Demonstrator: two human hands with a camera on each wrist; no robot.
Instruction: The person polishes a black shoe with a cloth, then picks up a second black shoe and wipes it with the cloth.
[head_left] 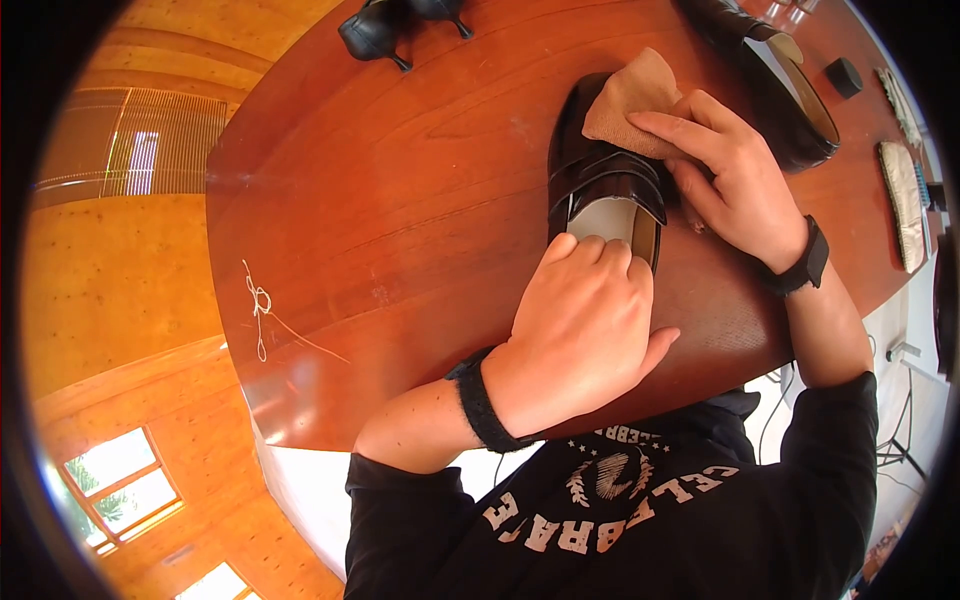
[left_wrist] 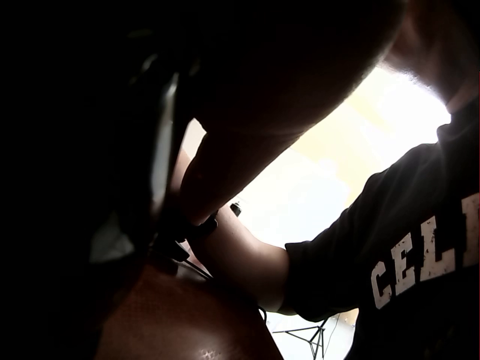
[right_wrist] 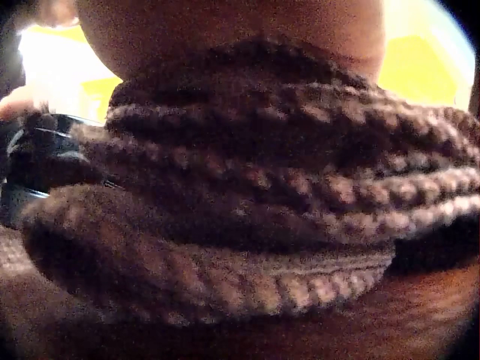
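In the head view a dark glossy loafer (head_left: 570,160) lies on the table, toe away from the body. The left hand (head_left: 590,320) grips its heel end, fingers curled over the opening and thumb out to the side. The right hand (head_left: 735,180) pinches a tan cloth (head_left: 640,100) between thumb and fingers, and the cloth lies over the loafer's toe. Folds of ribbed cloth (right_wrist: 255,172) fill much of the right wrist view, with a dark shiny part of the loafer (right_wrist: 52,157) at the left. The left wrist view is mostly too dark to show the grip.
A second dark loafer (head_left: 790,110) lies right of the right hand, near a small black round object (head_left: 844,77). Black heeled shoes (head_left: 375,35) stand at the table's far edge. Beige pads or brushes (head_left: 902,205) lie at the right edge, and thin string (head_left: 260,300) at the left.
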